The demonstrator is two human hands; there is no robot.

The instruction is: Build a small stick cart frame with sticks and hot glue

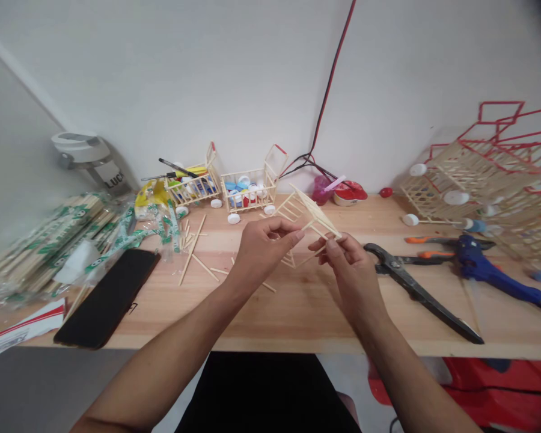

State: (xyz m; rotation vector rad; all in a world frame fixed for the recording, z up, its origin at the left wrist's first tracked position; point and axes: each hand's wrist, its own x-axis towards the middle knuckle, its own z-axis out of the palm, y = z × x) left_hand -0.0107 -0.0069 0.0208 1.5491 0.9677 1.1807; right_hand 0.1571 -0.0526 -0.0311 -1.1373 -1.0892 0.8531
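My right hand [349,258] is closed on a small panel of thin wooden sticks [314,209], gripping its lower corner above the table. Thumb and fingertips of my left hand [270,243] are pinched by the panel's near side, at the end of a thin wooden stick [308,226]. Behind and below my hands stands another open stick frame [289,210], partly hidden by them. Loose wooden sticks [202,264] lie scattered on the table to the left of my left hand.
Two small stick carts [247,207] [193,192] stand by the wall. Pliers [419,288], a blue glue gun [491,273] and larger stick carts [473,168] are at right. At left lie a black phone [110,297] and packaged chopsticks [49,234], near a cup [92,159].
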